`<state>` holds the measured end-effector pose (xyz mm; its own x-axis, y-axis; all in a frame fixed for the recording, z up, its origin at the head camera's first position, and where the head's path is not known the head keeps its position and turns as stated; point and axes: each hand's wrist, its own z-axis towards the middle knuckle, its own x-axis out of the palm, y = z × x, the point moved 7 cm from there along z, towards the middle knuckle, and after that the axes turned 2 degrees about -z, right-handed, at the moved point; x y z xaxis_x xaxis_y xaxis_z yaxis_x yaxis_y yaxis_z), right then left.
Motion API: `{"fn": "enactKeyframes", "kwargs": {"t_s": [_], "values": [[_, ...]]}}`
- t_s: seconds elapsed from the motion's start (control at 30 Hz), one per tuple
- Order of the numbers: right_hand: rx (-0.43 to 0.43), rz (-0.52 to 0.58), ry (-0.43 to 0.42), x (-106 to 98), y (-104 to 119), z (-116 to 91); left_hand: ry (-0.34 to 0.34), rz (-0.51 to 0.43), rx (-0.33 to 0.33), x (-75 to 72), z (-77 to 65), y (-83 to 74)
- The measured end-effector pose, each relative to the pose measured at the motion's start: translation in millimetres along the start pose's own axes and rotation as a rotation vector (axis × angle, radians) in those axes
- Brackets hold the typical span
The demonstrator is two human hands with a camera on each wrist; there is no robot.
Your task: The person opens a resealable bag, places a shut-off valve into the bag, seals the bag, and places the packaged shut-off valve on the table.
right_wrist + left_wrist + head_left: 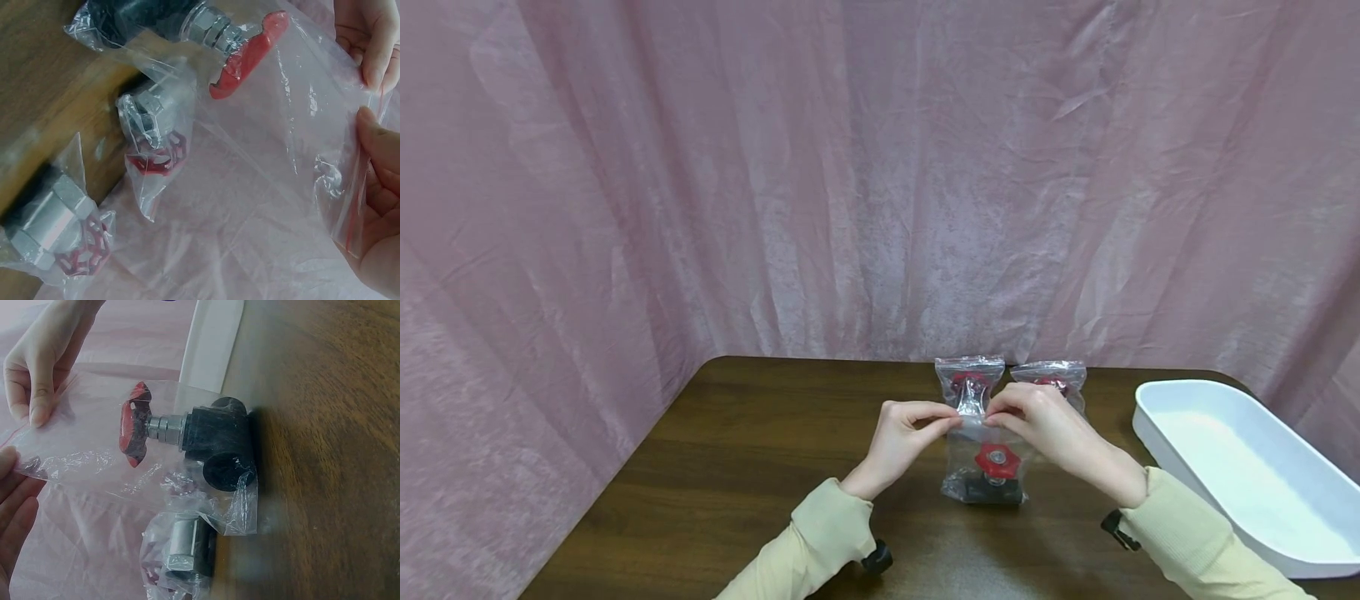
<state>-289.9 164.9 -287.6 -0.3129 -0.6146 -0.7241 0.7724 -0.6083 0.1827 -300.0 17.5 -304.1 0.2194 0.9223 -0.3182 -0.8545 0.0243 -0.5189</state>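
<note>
A clear zip bag [962, 458] stands upright on the table between the hands. Inside it is a valve with a red handwheel [997, 460], a silver stem [165, 429] and a black body [219, 440]. My left hand [904, 435] pinches the bag's top edge on the left between thumb and fingers. Close beside it, my right hand [1047, 421] pinches the same edge on the right. A red zip line [354, 231] runs along that edge in the right wrist view. Whether the zip is sealed I cannot tell.
Behind stand two more bagged valves with red handwheels, one left [970, 379] and one right [1060, 379], their silver bodies showing in the right wrist view. A white tray [1180, 475] lies at the right of the brown wooden table [737, 467]. Pink curtain [880, 183] hangs behind.
</note>
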Motion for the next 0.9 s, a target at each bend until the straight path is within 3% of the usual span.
{"fn": "enactKeyframes", "kwargs": {"t_s": [0.4, 0.67, 0.9], "values": [[0.006, -0.094, 0.012, 1.0, 1.0, 1.4, -0.013, 0.001, -0.030, -1.6, -0.5, 2.8], [0.052, -0.082, 0.028, 2.2, 0.0, 2.2, -0.007, -0.003, -0.031, -1.1, -0.6, 2.6], [0.032, -0.092, 0.000, 1.7, 2.4, 1.9, 0.007, -0.023, -0.024, 0.8, -1.0, 0.8]]}}
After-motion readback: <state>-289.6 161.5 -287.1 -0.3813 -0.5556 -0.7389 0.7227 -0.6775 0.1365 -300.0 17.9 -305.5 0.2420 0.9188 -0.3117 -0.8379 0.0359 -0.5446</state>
